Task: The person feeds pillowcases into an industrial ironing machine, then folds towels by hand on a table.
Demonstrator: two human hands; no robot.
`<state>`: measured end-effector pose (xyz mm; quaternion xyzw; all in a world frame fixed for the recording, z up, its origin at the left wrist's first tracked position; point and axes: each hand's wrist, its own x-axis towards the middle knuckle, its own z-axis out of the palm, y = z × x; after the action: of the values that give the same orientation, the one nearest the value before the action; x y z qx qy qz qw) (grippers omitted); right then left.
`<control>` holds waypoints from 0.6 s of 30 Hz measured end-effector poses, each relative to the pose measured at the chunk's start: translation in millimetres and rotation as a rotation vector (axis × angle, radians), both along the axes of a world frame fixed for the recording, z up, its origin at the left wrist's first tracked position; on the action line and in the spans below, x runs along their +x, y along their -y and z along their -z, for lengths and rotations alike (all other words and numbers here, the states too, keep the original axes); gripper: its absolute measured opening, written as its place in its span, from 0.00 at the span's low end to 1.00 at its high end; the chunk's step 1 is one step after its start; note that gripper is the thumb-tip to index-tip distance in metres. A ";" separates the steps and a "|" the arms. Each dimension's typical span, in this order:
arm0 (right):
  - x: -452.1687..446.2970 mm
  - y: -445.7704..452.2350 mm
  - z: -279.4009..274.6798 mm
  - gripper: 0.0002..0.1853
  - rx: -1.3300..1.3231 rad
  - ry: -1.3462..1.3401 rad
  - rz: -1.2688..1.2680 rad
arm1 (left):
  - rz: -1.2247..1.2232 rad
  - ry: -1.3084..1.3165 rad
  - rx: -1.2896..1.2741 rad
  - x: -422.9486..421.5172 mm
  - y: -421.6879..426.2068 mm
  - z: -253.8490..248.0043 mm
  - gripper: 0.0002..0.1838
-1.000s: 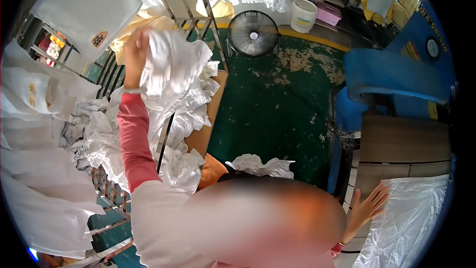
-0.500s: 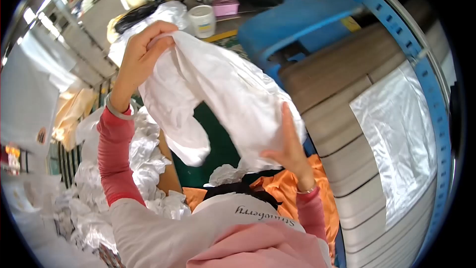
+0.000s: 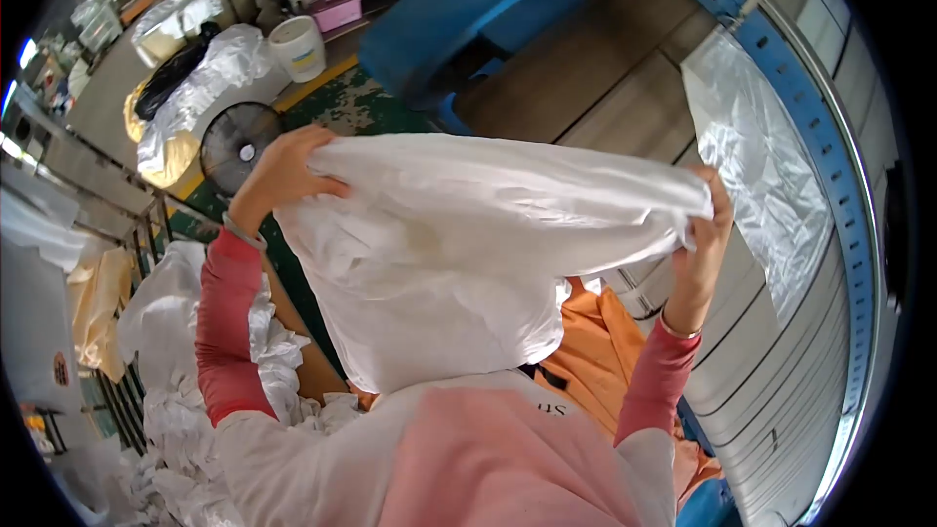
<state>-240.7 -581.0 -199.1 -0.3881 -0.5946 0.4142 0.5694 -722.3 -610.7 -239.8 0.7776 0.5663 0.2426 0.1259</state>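
The left hand (image 3: 285, 173) and right hand (image 3: 707, 239) each pinch one end of a wide, floppy white cloth (image 3: 439, 244).

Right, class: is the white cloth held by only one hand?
No, the left hand grips one end of the white cloth and the right hand grips the other.

– What did the right hand (image 3: 707, 230) do?
– It went from resting open-fingered against the white cloth (image 3: 439, 234) to gripping its end.
– And the cloth?
– It spread wide, drawn out sideways from the left hand (image 3: 289, 174).
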 end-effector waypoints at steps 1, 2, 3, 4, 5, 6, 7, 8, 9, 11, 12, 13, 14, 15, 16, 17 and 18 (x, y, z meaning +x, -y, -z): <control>-7.7 0.1 -9.7 0.16 0.016 -0.023 0.066 | -0.010 0.001 0.001 4.3 -2.2 16.0 0.23; -16.9 4.5 -17.0 0.14 0.040 -0.042 0.135 | -0.016 0.007 0.008 8.7 -5.3 33.0 0.24; -17.1 14.0 -20.4 0.12 0.081 -0.066 0.103 | -0.036 0.074 -0.003 7.6 -7.1 52.7 0.23; -17.0 24.0 -24.1 0.10 0.126 -0.087 0.075 | -0.096 0.130 -0.037 7.3 -5.0 83.5 0.23; -21.0 42.1 -32.4 0.09 0.124 -0.118 0.092 | -0.157 0.197 -0.165 13.1 -0.1 110.9 0.22; -9.4 51.7 -27.6 0.10 0.212 -0.075 0.183 | -0.128 0.207 -0.158 7.4 1.8 169.3 0.22; -8.5 66.5 -30.3 0.11 0.279 -0.092 0.224 | -0.162 0.377 -0.179 9.0 15.2 230.5 0.20; -12.2 80.7 -33.9 0.13 0.340 -0.114 0.257 | -0.155 0.378 -0.320 15.6 26.8 269.5 0.20; -14.0 91.0 -38.7 0.13 0.351 -0.086 0.245 | -0.067 0.329 -0.289 19.5 38.8 299.5 0.21; -18.5 87.3 -43.0 0.13 0.460 -0.020 0.574 | -0.129 0.256 -0.261 34.9 40.7 317.1 0.21; -7.6 79.6 -45.5 0.13 0.491 0.103 0.588 | -0.135 0.242 -0.099 35.5 41.4 340.4 0.21; 3.3 72.3 -47.9 0.14 0.527 0.221 0.603 | -0.165 0.237 -0.083 37.9 36.6 331.6 0.20; 32.4 58.8 -52.2 0.14 0.557 0.402 0.462 | -0.197 0.228 -0.064 41.0 20.2 309.1 0.19; 48.3 44.6 -54.1 0.12 0.468 0.306 0.407 | -0.233 0.264 -0.105 43.3 4.9 287.3 0.18; 59.2 32.0 -57.1 0.10 0.499 0.382 0.406 | -0.271 0.300 -0.139 42.5 -14.1 271.4 0.17; 70.1 19.3 -60.2 0.09 0.533 0.456 0.405 | -0.268 0.311 -0.138 37.0 -34.0 266.2 0.16; 79.9 8.5 -67.3 0.07 0.687 0.709 0.452 | -0.263 0.326 -0.130 34.0 -52.9 259.9 0.15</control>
<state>-160.8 -589.5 -131.9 -0.4140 -0.7530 -0.0932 0.5030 -688.4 -557.8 -499.7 0.6378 0.6494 0.3423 0.2330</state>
